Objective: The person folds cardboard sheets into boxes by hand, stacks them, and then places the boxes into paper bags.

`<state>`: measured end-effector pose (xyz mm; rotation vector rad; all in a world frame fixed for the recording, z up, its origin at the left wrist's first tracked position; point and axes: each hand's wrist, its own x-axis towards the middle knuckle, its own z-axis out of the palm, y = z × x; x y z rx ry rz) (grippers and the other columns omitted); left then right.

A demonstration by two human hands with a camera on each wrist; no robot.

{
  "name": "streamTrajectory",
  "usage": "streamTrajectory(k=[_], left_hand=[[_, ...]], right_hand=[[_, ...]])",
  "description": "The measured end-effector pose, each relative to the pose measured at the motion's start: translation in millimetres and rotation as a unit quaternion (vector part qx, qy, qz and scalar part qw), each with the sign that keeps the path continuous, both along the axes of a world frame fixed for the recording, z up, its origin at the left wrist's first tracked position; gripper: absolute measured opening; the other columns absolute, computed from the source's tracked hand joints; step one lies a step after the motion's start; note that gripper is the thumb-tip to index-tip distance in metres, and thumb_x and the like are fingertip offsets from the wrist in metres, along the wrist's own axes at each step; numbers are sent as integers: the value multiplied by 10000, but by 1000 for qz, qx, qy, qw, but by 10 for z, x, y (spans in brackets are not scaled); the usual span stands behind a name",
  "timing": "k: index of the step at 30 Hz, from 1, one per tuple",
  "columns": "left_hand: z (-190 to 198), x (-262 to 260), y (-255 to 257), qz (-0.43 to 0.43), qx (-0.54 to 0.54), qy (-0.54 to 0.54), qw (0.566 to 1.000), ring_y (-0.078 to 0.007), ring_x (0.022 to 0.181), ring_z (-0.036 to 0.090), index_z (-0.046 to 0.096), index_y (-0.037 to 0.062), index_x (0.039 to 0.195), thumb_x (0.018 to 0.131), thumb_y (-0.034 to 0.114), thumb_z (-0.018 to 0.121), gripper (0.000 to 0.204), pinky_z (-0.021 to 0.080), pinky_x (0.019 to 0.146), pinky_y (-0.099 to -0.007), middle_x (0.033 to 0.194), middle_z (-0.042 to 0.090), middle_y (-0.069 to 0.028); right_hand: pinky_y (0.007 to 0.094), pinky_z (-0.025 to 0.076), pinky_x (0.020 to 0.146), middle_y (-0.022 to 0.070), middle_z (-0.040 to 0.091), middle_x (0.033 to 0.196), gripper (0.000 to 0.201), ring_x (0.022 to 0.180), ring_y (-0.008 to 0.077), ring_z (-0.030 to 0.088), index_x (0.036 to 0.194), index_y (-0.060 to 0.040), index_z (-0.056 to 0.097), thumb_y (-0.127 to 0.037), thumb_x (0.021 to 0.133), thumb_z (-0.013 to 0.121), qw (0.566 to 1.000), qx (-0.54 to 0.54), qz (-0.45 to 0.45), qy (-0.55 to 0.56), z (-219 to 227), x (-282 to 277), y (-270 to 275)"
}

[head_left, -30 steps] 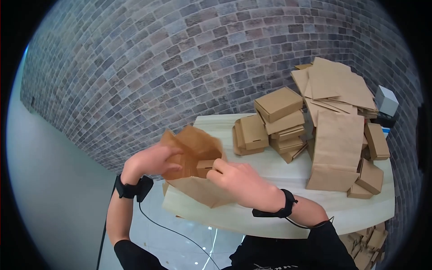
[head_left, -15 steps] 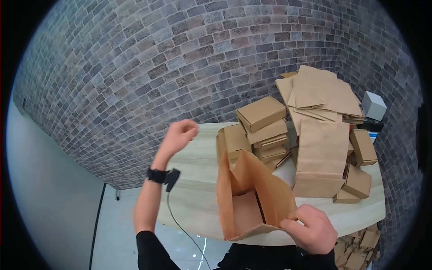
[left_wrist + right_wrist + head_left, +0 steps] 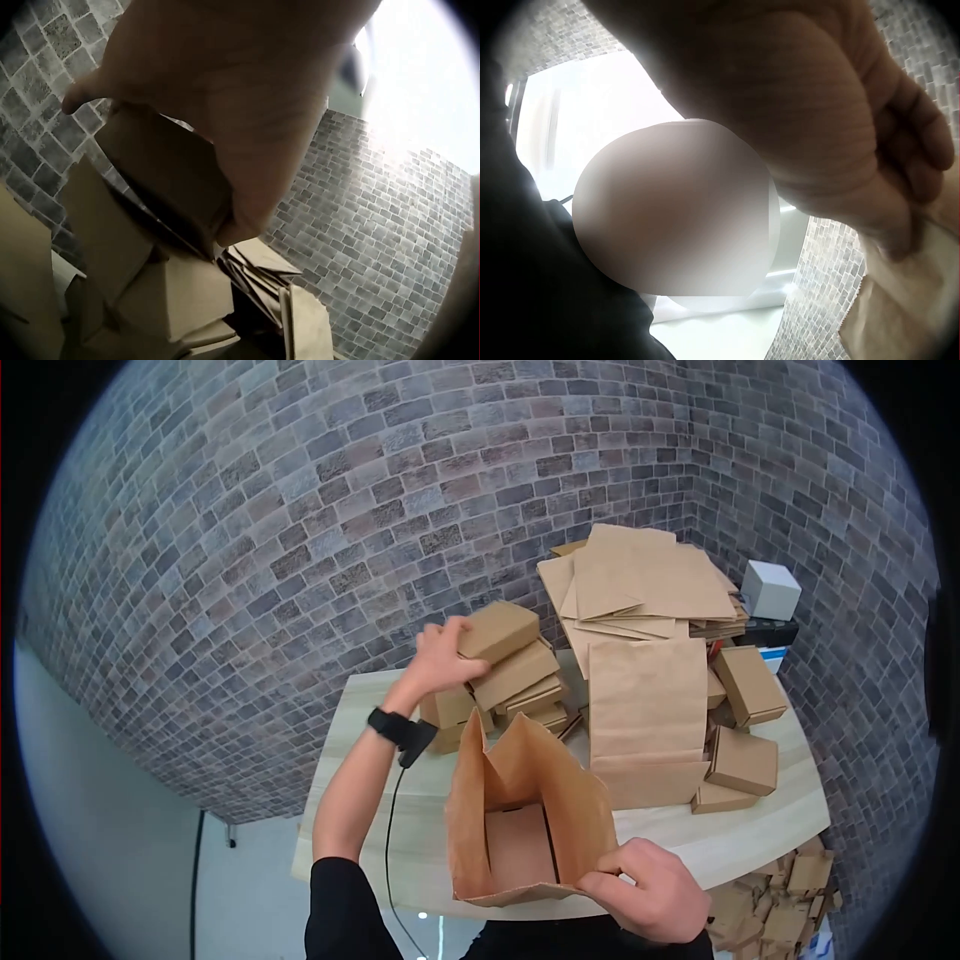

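Note:
My left hand (image 3: 443,660) grips the top cardboard box (image 3: 508,628) of a stack at the back of the table. In the left wrist view, thumb and fingers span that box (image 3: 165,165) from two sides. An upright brown paper bag (image 3: 582,790) stands at the near edge with its mouth spread. Inside its bottom lies a flat cardboard box (image 3: 520,848). The right hand (image 3: 655,890) pinches the bag's near right rim. In the right wrist view, thumb and curled fingers meet at the bag's paper (image 3: 900,300).
More cardboard boxes (image 3: 525,672) lie beneath and beside the gripped one. Right of them, a folded paper bag (image 3: 648,700) lies before a pile of flat bags (image 3: 650,575). Boxes (image 3: 745,760) and a white box (image 3: 770,590) are at the right. Many cartons (image 3: 775,905) lie below the table.
Both hands were at the bag first. The bag came right and toward the body, held by the right hand. My left hand left the bag and reached over to the top box.

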<state>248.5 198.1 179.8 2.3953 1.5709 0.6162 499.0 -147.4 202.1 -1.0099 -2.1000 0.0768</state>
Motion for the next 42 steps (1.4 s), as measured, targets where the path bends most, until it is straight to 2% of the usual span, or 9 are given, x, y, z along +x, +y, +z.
streamTrajectory(k=[4,8,11,16,20,26,30,34,42], left_hand=[[1037,-329,-802,-61,-45,-225,971,-231,1036,581,508,139,1306,825,253,708,533,504,866,-384,1144,561,-116],[1826,-252,-2090,-152,-95,-288,941,-239,1069,578,511,-27,1273,724,389,753,730,480,907,-373,1149,573,-143],[1980,-274,-2425,-224,-32,35,973,-327,1086,572,594,-50,1154,618,515,799,805,476,906,-393,1188,525,-242],[1893,216,-2530,-206,-67,284,934,-363,988,563,635,4,1138,648,483,815,709,486,850,-395,1204,503,-258],[1461,530,-2442,-119,-28,319,940,-349,895,538,605,23,1097,735,466,772,596,487,816,-422,1119,513,-214],[1157,558,-2386,-181,-34,375,909,-327,725,593,598,21,1071,813,603,685,642,535,638,-380,892,592,-153],[1506,283,-2249,-210,-63,253,942,-280,784,668,647,1,1013,845,401,742,444,541,685,-368,853,670,-125],[1290,-258,-1979,-25,8,-32,999,-193,763,674,662,0,935,882,112,645,125,528,699,-309,848,696,-115],[-474,-1710,-386,136,-97,-165,972,-184,737,677,700,18,899,839,157,644,162,525,681,-318,767,702,-109]], right_hand=[[295,456,553,42,611,848,245,667,213,576,928,-99,693,-76,686,726,995,-3,81,-50,60,200,156],[282,434,512,17,618,819,238,622,193,566,895,-125,699,-105,659,721,993,22,119,-15,-33,236,280],[271,407,466,-12,612,753,216,556,175,540,826,-146,701,-125,614,736,992,22,123,-12,1,236,338],[253,380,433,-31,585,677,216,519,158,519,761,-153,696,-137,550,737,993,10,115,36,-80,264,443],[252,369,422,-28,580,662,207,510,152,519,741,-142,687,-146,543,744,993,39,109,37,-92,252,464],[266,377,413,-37,559,660,187,499,148,516,709,-155,666,-164,539,744,996,34,85,4,-30,223,476],[270,391,427,-43,559,672,159,517,150,524,730,-168,678,-143,582,732,997,-6,80,21,-12,224,495],[275,407,443,-14,578,649,156,525,167,543,746,-142,694,-114,598,737,987,7,148,56,-104,211,574],[294,413,465,58,626,665,204,538,201,583,758,-48,693,-109,621,831,974,41,220,30,-190,486,642]])
